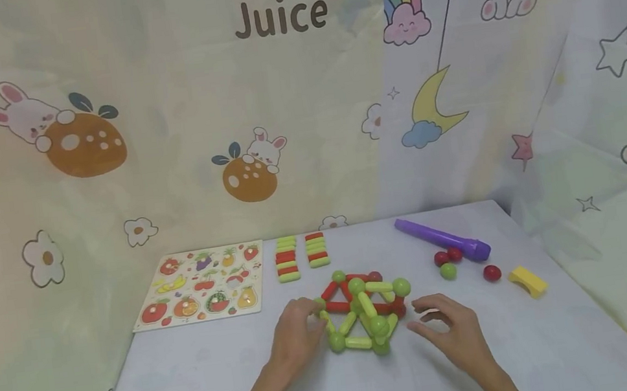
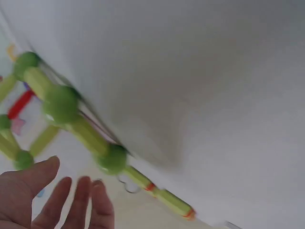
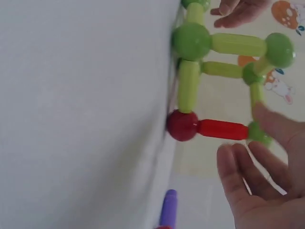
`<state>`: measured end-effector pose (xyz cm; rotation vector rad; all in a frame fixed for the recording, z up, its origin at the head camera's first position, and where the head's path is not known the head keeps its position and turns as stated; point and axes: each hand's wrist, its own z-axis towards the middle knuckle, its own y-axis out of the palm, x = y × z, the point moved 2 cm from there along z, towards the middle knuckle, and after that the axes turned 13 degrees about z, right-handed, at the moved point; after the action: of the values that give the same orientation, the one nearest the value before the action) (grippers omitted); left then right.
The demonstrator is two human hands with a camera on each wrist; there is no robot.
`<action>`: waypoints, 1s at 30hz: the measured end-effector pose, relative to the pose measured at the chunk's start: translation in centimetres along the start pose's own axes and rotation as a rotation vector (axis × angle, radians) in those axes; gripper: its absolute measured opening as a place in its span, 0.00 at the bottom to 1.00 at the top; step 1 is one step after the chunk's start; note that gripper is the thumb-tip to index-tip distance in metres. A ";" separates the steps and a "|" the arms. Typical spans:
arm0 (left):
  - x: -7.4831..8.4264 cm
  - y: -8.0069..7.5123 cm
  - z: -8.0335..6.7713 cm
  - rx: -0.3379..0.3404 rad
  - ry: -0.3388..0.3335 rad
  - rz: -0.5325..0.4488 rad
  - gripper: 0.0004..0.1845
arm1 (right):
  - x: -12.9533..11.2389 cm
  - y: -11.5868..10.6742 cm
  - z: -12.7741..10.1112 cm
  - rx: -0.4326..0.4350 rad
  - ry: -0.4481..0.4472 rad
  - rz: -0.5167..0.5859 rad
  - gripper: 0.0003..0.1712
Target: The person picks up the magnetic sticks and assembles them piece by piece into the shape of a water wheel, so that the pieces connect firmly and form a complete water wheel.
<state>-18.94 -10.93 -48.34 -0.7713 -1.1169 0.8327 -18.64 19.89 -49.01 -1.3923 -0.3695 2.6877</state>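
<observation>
A building-set frame (image 1: 367, 305) of red and light green rods joined by green and red balls stands on the white table. My left hand (image 1: 295, 336) is at its left side, fingertips right by a green ball. In the left wrist view, that hand's fingers (image 2: 82, 195) are loosely extended, with the frame's green balls (image 2: 60, 105) beyond them. On the other side, my right hand (image 1: 454, 333) has thumb and fingers spread, slightly apart from the frame. The right wrist view has a red ball (image 3: 183, 125) and a red rod (image 3: 222, 129) before that hand.
A fruit puzzle board (image 1: 201, 284) lies at the back left. Beside it are two stacks of short red and green rods (image 1: 287, 259). At the back right are a purple toy microphone (image 1: 442, 238), several loose balls (image 1: 492, 273) and a yellow arch block (image 1: 528, 281).
</observation>
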 end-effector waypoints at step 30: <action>-7.6 -0.5 7.9 0.018 -0.023 0.352 0.10 | 3.9 1.7 2.7 -0.087 0.270 -0.112 0.17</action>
<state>-28.05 -16.92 -49.24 -0.9610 -1.0066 1.1463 -23.09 18.51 -51.07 -1.6778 -0.5267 2.3800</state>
